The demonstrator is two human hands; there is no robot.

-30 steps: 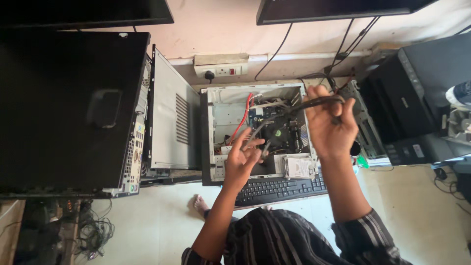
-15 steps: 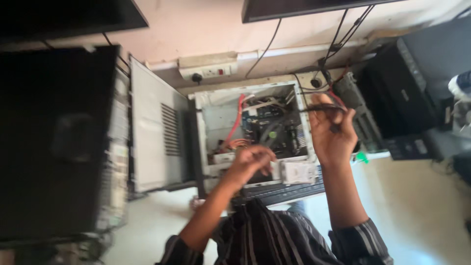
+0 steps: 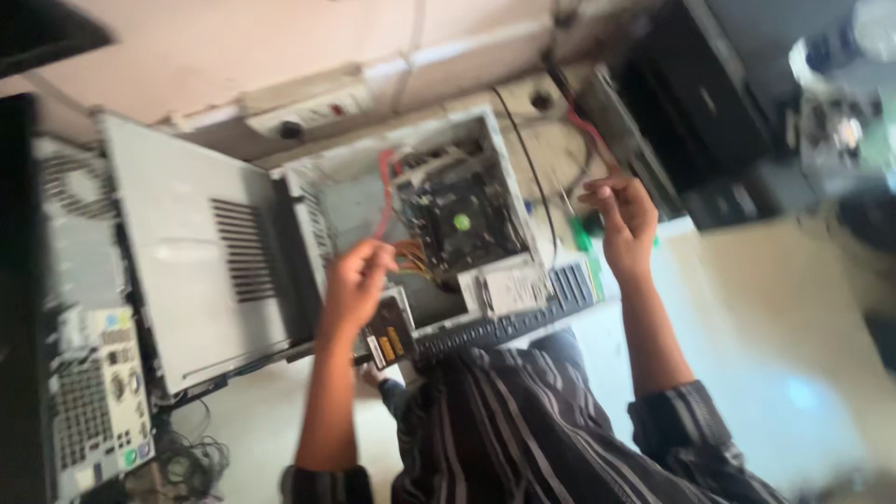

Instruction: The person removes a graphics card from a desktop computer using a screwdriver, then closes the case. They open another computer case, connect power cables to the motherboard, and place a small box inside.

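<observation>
Two hands have left the black cable: the left hand (image 3: 355, 280), fingers curled on nothing visible, hovers at the open computer case (image 3: 448, 219). The right hand (image 3: 623, 219), lifted aside, pinches a thin black cable (image 3: 527, 159) trailing from the case.

A pale floor (image 3: 775, 308) carries everything. At centre lies an open computer case (image 3: 448, 215); a black keyboard (image 3: 523, 313) lies at its six o'clock, a grey side panel (image 3: 187, 261) at its nine o'clock.

Open top of computer case (image 3: 411, 215) free for entry beside left hand (image 3: 355, 280); red cable (image 3: 383, 191) and motherboard (image 3: 457, 219) crowding inside. Grey side panel (image 3: 196, 252) blocking leftward. Black cable (image 3: 532, 168) strung near right hand (image 3: 621, 219).
</observation>
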